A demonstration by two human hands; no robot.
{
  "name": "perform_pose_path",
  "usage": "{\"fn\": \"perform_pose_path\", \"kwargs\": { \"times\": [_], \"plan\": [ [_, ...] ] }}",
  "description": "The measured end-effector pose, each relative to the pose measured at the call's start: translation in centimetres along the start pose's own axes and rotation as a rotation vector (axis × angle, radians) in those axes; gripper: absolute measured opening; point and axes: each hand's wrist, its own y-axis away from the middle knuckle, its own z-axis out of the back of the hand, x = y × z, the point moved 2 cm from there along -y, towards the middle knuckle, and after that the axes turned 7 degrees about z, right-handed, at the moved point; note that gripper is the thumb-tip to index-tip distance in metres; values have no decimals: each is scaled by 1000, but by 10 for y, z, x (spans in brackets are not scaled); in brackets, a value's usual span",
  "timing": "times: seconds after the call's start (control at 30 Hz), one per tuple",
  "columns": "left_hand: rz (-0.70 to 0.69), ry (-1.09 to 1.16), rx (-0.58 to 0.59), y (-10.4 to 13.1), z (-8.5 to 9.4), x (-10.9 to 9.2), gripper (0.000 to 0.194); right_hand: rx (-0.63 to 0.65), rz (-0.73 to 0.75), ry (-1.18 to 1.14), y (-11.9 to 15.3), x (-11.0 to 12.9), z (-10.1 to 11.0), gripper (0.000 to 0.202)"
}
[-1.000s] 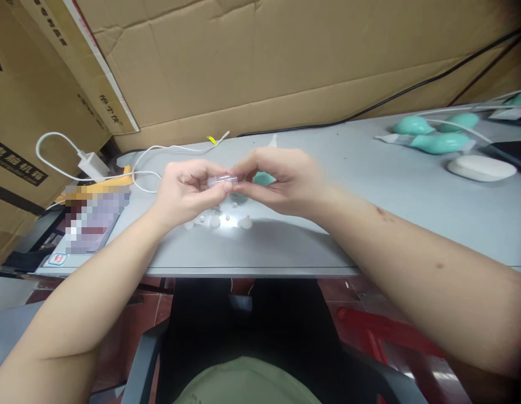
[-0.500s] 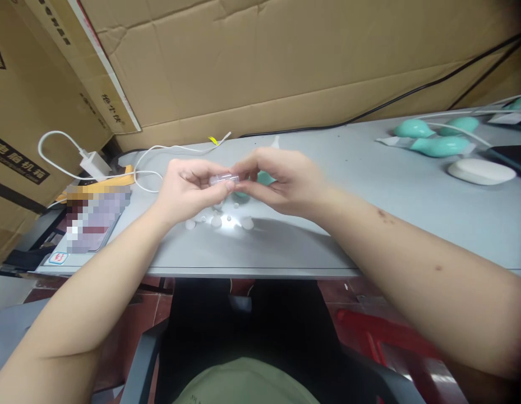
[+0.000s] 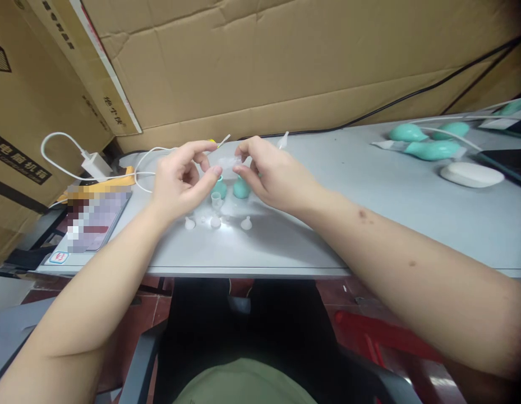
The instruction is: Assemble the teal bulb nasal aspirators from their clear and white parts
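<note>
My right hand (image 3: 264,171) pinches a small clear plastic tube (image 3: 227,163) by its right end, above the table. My left hand (image 3: 184,177) is open just left of the tube, thumb and fingers apart with nothing between them. Below the hands stand two teal bulbs, one on the left (image 3: 220,188) and one on the right (image 3: 241,189), partly hidden by my fingers. A clear little cup (image 3: 217,200) is in front of the left bulb. Several whitish, flat-based pieces with narrow tips, such as this one (image 3: 246,224), lie nearer the table's front edge.
A white pointed nozzle (image 3: 283,140) is behind my right hand. More teal bulbs (image 3: 434,150) and a white oval object (image 3: 471,174) lie at right. At left are a phone (image 3: 98,219), an orange power strip (image 3: 117,178) and a white charger (image 3: 96,165). Cardboard (image 3: 260,67) walls the back.
My left hand has let go of the clear tube and moved away to the left, its fingers spreading. My right hand still holds the tube, slightly farther back and left.
</note>
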Motion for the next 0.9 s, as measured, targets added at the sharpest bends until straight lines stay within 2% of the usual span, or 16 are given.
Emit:
{"fn": "perform_pose_path", "kwargs": {
  "times": [0.2,0.43,0.53,0.73,0.9],
  "plan": [
    [-46,13,19,0,-2,0,33,98,-71,68,1,-1,-6,8],
    [-8,39,82,1,-3,1,31,175,-152,-24,1,-6,-7,10],
    [20,49,76,0,-3,4,34,108,-122,-16,2,-11,-2,11],
    [88,68,91,0,-2,10,48,-172,-123,-188,2,-9,12,22],
    [132,139,145,3,-10,5,53,-228,-140,-447,-1,6,3,47]
  ]
}}
